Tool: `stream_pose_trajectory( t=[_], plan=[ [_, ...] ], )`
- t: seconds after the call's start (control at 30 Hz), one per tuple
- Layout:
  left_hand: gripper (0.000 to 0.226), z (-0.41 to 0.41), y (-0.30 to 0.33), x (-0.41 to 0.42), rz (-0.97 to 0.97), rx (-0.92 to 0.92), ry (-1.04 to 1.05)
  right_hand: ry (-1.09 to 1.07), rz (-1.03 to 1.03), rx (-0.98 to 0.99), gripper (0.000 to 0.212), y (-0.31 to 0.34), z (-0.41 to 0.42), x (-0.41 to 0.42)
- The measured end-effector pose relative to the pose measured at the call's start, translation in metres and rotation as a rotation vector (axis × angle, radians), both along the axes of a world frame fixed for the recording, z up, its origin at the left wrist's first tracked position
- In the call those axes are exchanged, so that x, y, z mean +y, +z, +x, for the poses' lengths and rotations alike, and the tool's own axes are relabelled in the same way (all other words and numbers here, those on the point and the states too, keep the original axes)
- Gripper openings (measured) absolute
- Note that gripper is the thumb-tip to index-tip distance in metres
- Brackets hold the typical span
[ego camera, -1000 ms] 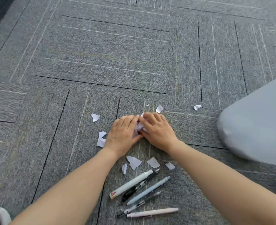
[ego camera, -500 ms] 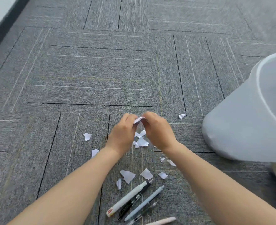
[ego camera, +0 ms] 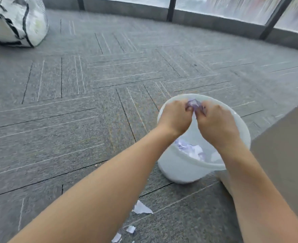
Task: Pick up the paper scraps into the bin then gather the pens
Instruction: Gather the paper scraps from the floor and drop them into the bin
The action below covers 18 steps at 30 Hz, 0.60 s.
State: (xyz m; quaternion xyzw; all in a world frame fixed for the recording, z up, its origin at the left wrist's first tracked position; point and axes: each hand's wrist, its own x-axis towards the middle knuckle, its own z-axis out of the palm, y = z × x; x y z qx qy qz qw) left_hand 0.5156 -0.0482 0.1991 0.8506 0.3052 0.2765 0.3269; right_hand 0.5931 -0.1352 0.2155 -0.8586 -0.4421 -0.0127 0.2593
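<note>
Both hands (ego camera: 195,118) pinch paper scraps (ego camera: 194,104) over bin (ego camera: 178,170).

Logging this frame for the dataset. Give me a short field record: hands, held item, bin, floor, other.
left hand: over the bin, pinching the held scraps
right hand: over the bin, pinching the same bunch
held scraps: small bunch between both hands, above the bin opening
bin: white, upright on the carpet, paper already inside
floor scraps: a few still on the carpet near the left forearm
pens: not in view
other: bag far left; brown panel right of the bin
</note>
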Motion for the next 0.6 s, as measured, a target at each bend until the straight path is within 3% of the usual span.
stream_pose_trajectory(
  t=[0.13, 0.2, 0.27, 0.33, 0.5, 0.6],
  plan=[
    [0.018, 0.025, -0.006, -0.013, -0.091, 0.320, -0.125, -0.115, -0.238, 0.118, 0.030, -0.020, 0.025, -0.019],
    [0.012, 0.025, -0.010, -0.013, -0.124, 0.371, -0.115, -0.126, -0.344, 0.185, 0.026, -0.024, 0.029, -0.024],
    [0.012, 0.022, -0.014, -0.010, -0.183, 0.324, -0.089, -0.126, -0.357, 0.220, 0.043, -0.022, 0.029, -0.028],
    [0.034, 0.015, -0.016, -0.007, -0.226, 0.253, -0.070, -0.124, -0.302, 0.193, 0.048, -0.022, 0.025, -0.029],
    [0.018, -0.028, -0.014, 0.001, -0.058, -0.112, 0.084, -0.074, -0.019, 0.041, 0.020, -0.014, -0.003, -0.014],
    [0.012, -0.072, -0.026, 0.008, -0.012, -0.281, 0.177, 0.065, 0.179, -0.034, 0.028, -0.005, -0.040, 0.002]
  ],
)
